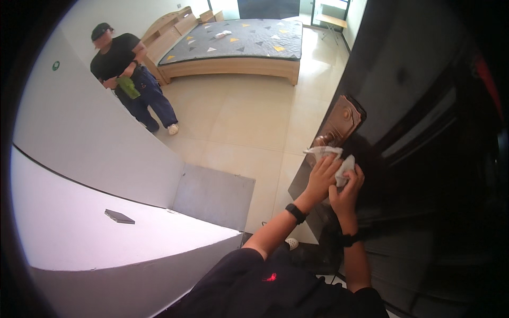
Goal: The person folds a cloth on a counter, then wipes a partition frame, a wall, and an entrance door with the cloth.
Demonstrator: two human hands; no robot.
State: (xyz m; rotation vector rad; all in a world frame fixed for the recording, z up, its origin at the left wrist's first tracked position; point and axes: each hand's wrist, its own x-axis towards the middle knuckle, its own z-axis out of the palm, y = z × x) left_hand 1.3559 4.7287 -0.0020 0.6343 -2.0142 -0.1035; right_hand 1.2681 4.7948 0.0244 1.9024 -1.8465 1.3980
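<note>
A bronze-coloured door handle plate (339, 119) with a lever is mounted on a dark, glossy door (405, 167) at the right. My left hand (323, 177) presses a white cloth (324, 151) against the lower part of the plate, just under the lever. Beside it, my right hand (347, 190) grips another whitish cloth portion (345, 171) between thumb and fingers, close to the door's surface. Whether both portions belong to one cloth, I cannot tell. Black bands circle both wrists.
A person (123, 71) in dark clothes stands at the upper left with a green object (128, 87) in hand. Behind is a wooden bed (230, 66) with a patterned mattress (242, 39). A white wall (99, 131) curves along the left; a grey panel (212, 194) stands beside the tiled floor.
</note>
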